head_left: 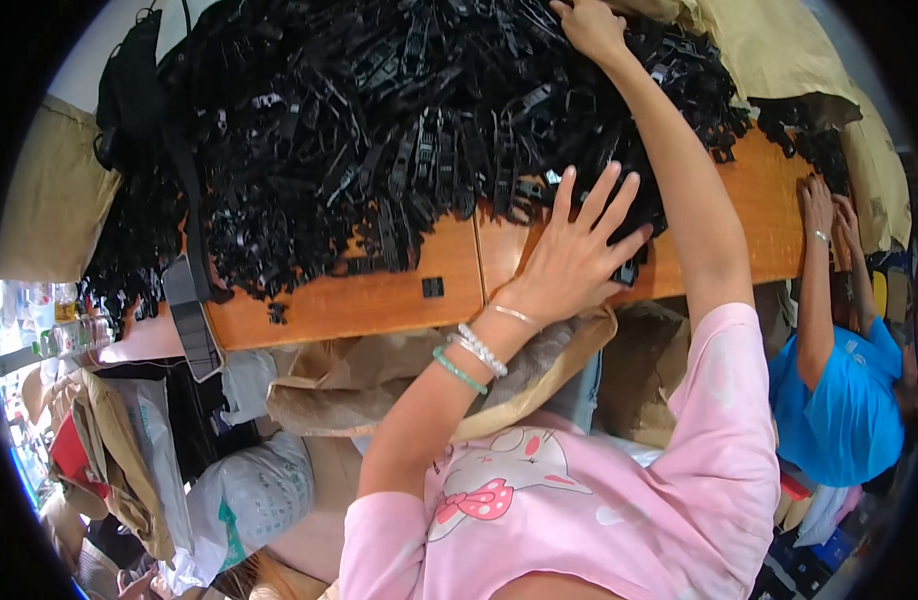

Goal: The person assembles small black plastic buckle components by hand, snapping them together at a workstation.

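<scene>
A large heap of black plastic buckle-like clips (419, 130) covers much of the wooden table (359, 308). My left hand (579, 240), with bracelets on its wrist, is spread open at the near edge of the heap. Its palm is down and its fingers point away over the pieces. A few black parts show beside its thumb. My right hand (593, 28) reaches far across to the back of the heap. The frame's top edge and the pieces hide most of its fingers, so what it touches or holds cannot be made out.
Below the table edge hangs an open brown paper sack (324, 385). A phone (191, 318) on a strap is at the left edge. White plastic bags (254, 490) stand lower left. A co-worker in a blue shirt (844, 400) works at the right, near brown sacks (779, 50).
</scene>
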### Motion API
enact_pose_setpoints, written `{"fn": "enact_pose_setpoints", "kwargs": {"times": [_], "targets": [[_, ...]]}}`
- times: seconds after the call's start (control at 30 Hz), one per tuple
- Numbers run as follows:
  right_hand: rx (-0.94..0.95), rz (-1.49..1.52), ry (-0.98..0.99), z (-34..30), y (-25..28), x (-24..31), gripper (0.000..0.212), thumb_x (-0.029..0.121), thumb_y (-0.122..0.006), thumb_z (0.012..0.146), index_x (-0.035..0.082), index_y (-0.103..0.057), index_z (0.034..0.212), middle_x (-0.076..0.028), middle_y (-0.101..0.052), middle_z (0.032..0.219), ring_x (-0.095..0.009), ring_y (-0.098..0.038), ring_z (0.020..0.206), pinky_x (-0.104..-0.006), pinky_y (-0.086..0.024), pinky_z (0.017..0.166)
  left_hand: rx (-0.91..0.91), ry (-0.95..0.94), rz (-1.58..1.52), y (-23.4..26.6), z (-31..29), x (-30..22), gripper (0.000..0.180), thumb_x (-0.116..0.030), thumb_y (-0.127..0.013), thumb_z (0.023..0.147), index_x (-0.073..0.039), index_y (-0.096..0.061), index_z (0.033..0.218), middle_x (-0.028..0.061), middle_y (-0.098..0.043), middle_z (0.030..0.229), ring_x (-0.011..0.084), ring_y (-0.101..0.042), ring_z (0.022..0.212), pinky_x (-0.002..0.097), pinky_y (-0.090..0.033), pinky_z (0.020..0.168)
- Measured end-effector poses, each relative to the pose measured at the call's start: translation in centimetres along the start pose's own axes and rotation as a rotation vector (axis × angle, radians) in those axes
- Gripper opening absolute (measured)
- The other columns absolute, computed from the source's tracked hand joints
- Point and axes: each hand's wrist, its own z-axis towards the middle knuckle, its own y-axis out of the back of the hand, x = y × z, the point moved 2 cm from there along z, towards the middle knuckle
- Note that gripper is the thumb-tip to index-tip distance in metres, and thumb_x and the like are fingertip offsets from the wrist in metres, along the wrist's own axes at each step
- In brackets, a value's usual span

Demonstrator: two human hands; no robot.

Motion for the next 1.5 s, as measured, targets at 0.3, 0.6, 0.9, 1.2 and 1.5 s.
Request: {"fn": "enact_pose_setpoints", "kwargs": {"times": [0.3, 0.6, 0.9, 1.2, 1.5], "targets": [[-0.088, 0.321, 0.240, 0.2, 3.2, -0.6, 0.027, 0.017, -0.064, 0.080, -0.004, -0.067, 0.097, -0.020, -0.067, 0.096, -0.031, -0.064, 0.092, -0.0361, -0.048, 0.083, -0.034, -0.034, 0.066, -0.7, -0.1, 0.1, 0.063, -0.038, -0.079, 0.057, -0.018, -0.063, 0.115, 0.0190, -0.030, 0.146, 0.0361, -0.020, 0.138, 0.0594, -0.014, 0.108], [-0.298, 1.016, -0.090, -16.3, 14.6, -1.6, 0.016, 0.002, -0.059, 0.087, -0.003, -0.057, 0.102, -0.016, -0.064, 0.096, -0.024, -0.066, 0.085, -0.0344, -0.053, 0.076, -0.084, -0.178, 0.157, -0.4, -1.4, -0.5, 0.064, -0.039, -0.077, 0.062, -0.020, -0.059, 0.120, 0.0180, -0.034, 0.144, 0.0349, -0.024, 0.137, 0.0580, -0.015, 0.109], [-0.043, 1.243, -0.366, -30.3, 13.3, 6.2, 0.022, -0.006, -0.056, 0.085, -0.005, -0.056, 0.107, -0.016, -0.065, 0.087, -0.020, -0.065, 0.071, -0.0280, -0.053, 0.062, -0.501, 0.260, 0.321, 11.1, -9.6, 3.1, 0.025, -0.004, -0.068, 0.074, -0.006, -0.065, 0.098, 0.0153, -0.054, 0.118, 0.0344, -0.050, 0.110, 0.0431, -0.039, 0.093], [0.356, 1.554, -0.682, -31.0, 8.2, 9.4, 0.022, -0.005, -0.056, 0.085, -0.003, -0.056, 0.107, -0.013, -0.065, 0.089, -0.018, -0.064, 0.071, -0.0264, -0.052, 0.062, -0.530, 0.674, 0.514, 11.8, -14.6, 9.1, 0.032, -0.024, -0.066, 0.082, -0.006, -0.055, 0.107, 0.0222, -0.043, 0.120, 0.0384, -0.040, 0.115, 0.0528, -0.028, 0.099], [0.707, 1.228, -0.304, -31.8, 6.8, 12.5, 0.021, -0.007, -0.061, 0.082, -0.005, -0.060, 0.102, -0.011, -0.060, 0.099, -0.016, -0.065, 0.082, -0.0256, -0.054, 0.075, -0.533, 0.663, 0.449, 9.6, -12.7, 7.1, 0.033, -0.021, -0.066, 0.083, -0.006, -0.054, 0.110, 0.0232, -0.041, 0.122, 0.0391, -0.039, 0.116, 0.0490, -0.029, 0.097]]}}
